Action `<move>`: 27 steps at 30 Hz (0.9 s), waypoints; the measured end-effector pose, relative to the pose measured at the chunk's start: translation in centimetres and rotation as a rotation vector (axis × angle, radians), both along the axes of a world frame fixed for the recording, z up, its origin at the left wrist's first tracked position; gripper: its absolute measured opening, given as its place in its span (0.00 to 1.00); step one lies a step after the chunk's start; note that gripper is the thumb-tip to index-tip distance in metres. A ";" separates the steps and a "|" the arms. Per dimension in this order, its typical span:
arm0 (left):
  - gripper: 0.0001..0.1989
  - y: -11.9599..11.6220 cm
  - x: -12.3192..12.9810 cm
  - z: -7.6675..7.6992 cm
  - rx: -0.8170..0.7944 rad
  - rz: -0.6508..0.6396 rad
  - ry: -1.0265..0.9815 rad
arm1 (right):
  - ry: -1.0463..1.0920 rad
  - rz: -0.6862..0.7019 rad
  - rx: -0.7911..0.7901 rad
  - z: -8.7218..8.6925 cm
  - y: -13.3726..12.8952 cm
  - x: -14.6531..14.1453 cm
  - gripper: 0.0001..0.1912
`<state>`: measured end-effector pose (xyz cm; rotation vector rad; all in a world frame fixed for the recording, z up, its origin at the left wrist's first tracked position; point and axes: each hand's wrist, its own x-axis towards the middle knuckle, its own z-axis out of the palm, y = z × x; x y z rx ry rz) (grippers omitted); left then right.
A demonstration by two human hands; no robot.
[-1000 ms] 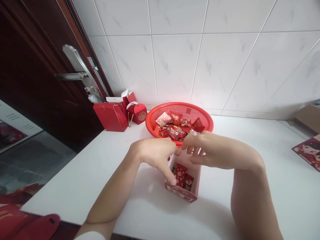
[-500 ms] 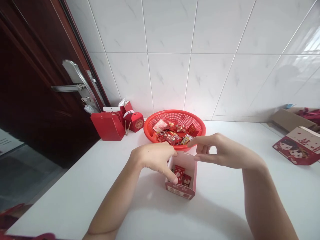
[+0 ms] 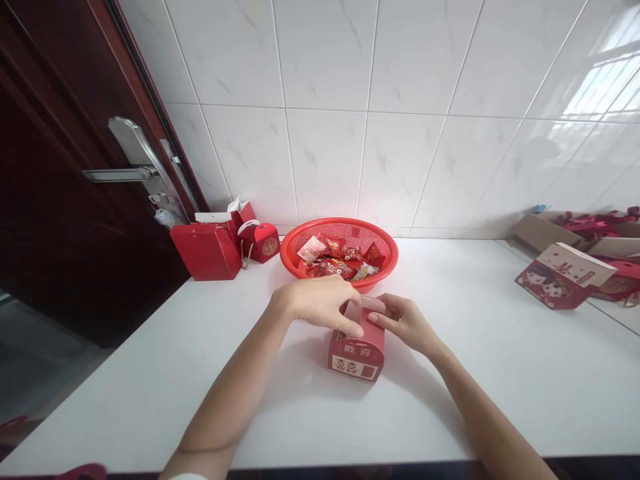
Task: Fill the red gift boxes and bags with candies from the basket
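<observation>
A small red and white cardboard candy box (image 3: 356, 360) stands on the white table in front of me, its curved end with printed characters facing me. My left hand (image 3: 323, 303) reaches over its left side, thumb on the top and fingers curled round the far edge. With thumb on the red lid flap and fingers behind it, my right hand (image 3: 406, 325) grips the box from the right. The lid is folded over most of the opening, and the sweets inside are mostly hidden. Just behind the box sits a red plastic basket (image 3: 389, 251) of wrapped candies (image 3: 333, 257).
Red gift boxes (image 3: 207, 252) stand at the back left beside the dark door (image 3: 45, 200). On the right are a printed candy box (image 3: 555, 283) and a brown carton (image 3: 537, 230) holding red ribbon-like items. A tiled wall (image 3: 325, 153) closes off the back.
My right hand has come down and left onto the box, and the lid flap has folded over the opening. My left hand stays at the box's left side. The view has shifted slightly right.
</observation>
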<state>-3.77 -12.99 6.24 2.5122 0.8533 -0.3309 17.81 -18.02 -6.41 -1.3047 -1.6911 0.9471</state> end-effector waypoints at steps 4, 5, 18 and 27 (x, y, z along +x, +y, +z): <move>0.17 -0.2 0.2 0.0 -0.016 -0.030 -0.085 | 0.069 -0.072 0.012 -1.4 0.2 -0.5 0.29; 0.17 -0.2 0.3 0.0 -0.034 -0.040 -0.094 | 0.088 -0.081 0.005 -1.6 0.2 -0.5 0.30; 0.14 0.0 0.9 -0.2 -0.071 0.029 0.008 | 0.088 -0.169 0.342 -1.4 -0.9 -0.6 0.16; 0.20 -1.4 1.6 -0.8 0.141 0.247 0.100 | 0.017 -0.072 0.522 -1.0 -1.4 -0.5 0.16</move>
